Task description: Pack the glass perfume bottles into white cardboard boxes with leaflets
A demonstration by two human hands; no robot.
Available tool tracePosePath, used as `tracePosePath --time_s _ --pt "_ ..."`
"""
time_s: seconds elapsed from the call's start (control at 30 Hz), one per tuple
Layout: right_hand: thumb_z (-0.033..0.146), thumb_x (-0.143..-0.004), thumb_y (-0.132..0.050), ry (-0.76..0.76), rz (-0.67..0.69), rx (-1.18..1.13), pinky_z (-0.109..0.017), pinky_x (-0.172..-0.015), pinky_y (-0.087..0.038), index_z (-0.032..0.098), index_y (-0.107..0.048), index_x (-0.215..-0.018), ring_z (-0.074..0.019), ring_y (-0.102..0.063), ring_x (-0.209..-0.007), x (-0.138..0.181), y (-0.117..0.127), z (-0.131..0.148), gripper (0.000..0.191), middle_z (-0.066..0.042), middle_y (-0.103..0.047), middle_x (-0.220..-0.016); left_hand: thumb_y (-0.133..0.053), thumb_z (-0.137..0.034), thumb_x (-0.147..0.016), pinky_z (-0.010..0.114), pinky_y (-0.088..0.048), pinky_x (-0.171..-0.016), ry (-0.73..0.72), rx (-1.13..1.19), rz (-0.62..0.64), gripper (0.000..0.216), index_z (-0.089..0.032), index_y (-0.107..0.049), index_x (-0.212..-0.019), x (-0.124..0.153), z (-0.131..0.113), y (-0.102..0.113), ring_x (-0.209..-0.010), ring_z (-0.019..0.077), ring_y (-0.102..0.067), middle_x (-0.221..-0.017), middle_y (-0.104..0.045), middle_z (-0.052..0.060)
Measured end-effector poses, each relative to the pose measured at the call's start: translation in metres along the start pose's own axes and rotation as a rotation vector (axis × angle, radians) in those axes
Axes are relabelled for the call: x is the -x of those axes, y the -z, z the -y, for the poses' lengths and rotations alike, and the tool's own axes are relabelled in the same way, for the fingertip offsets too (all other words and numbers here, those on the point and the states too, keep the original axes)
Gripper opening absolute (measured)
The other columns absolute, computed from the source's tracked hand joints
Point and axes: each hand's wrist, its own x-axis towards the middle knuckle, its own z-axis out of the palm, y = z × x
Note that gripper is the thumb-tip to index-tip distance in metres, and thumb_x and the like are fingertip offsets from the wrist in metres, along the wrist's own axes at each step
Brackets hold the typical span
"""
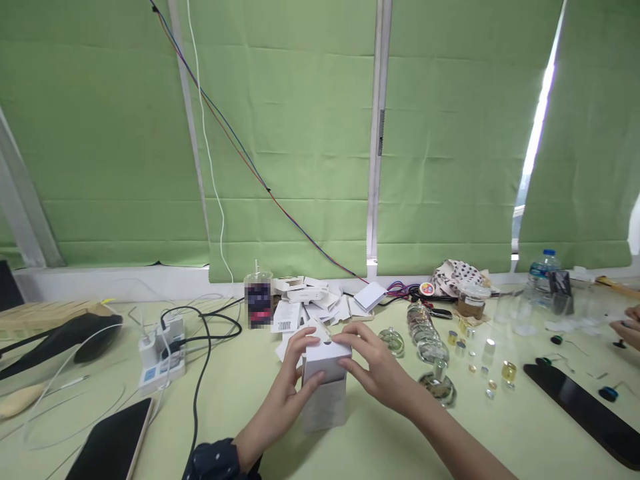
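Note:
A small white cardboard box (325, 403) stands upright on the table in front of me, with a flap at its top. My left hand (295, 383) is closed on its upper left side, with the thumb across the near face and the fingers at the top edge. My right hand (377, 370) grips the upper right side, its fingers on the top edge and its thumb near the front. What is inside the box is hidden. To the right of the box lie a round glass bottle (393, 341) and another glass bottle (437, 387) with a clear cap.
Flattened white cartons (325, 303) are heaped behind the box. A row of glass bottles (423, 327) and small gold and silver caps (509, 371) lie right. A power strip (163, 363), black cables and a phone (113, 440) are left. Another person's hand (629, 327) shows far right.

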Motion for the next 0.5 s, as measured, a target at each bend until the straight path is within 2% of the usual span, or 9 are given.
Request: tracePosePath --time_s 0.1,0.23,0.33,0.4,0.5 --pt "0.015 -0.088 -0.050 -0.022 -0.019 -0.031 -0.035 -0.086 -0.049 0.023 -0.051 -0.118 -0.0204 -0.052 -0.103 -0.002 -0.004 0.000 0.030 -0.009 -0.051 -0.110 -0.050 -0.035 -0.091 0.031 -0.047 -0.091 -0.001 0.011 0.009 0.029 -0.035 -0.044 -0.120 -0.002 -0.005 0.000 -0.131 0.0249 -0.036 -0.142 -0.036 0.004" --pt "0.009 -0.083 -0.051 -0.022 -0.106 -0.071 -0.031 -0.076 -0.047 0.021 -0.050 -0.104 -0.0192 -0.052 -0.095 -0.008 -0.009 -0.001 0.024 -0.007 -0.055 -0.100 -0.050 -0.034 -0.092 0.032 -0.048 -0.090 0.022 0.037 0.031 0.040 -0.037 -0.034 -0.129 -0.002 -0.006 -0.001 -0.125 0.0236 -0.043 -0.137 -0.042 0.005" --pt "0.006 -0.082 -0.046 0.034 -0.177 -0.033 -0.031 -0.072 -0.044 0.022 -0.050 -0.084 -0.0190 -0.052 -0.084 -0.008 -0.013 -0.002 0.017 -0.004 -0.057 -0.085 -0.048 -0.034 -0.093 0.031 -0.048 -0.089 0.003 0.036 0.050 0.025 -0.033 -0.046 -0.117 -0.002 -0.003 0.001 -0.125 0.0237 -0.043 -0.133 -0.046 0.006" --pt "0.005 -0.082 -0.044 0.074 -0.139 -0.003 -0.032 -0.071 -0.044 0.022 -0.050 -0.079 -0.0195 -0.051 -0.081 -0.005 -0.017 -0.002 0.018 -0.004 -0.057 -0.079 -0.050 -0.036 -0.091 0.031 -0.046 -0.091 -0.006 0.001 0.068 0.016 -0.029 -0.054 -0.105 -0.003 -0.001 0.003 -0.127 0.0248 -0.041 -0.130 -0.049 0.006" --pt "0.007 -0.083 -0.047 0.073 -0.071 0.020 -0.034 -0.073 -0.046 0.022 -0.054 -0.081 -0.0206 -0.053 -0.084 0.004 -0.022 -0.001 0.016 -0.004 -0.060 -0.078 -0.060 -0.040 -0.085 0.032 -0.047 -0.089 -0.010 -0.064 0.093 0.020 -0.025 -0.058 -0.098 -0.004 0.001 0.004 -0.124 0.0272 -0.043 -0.126 -0.051 0.008"
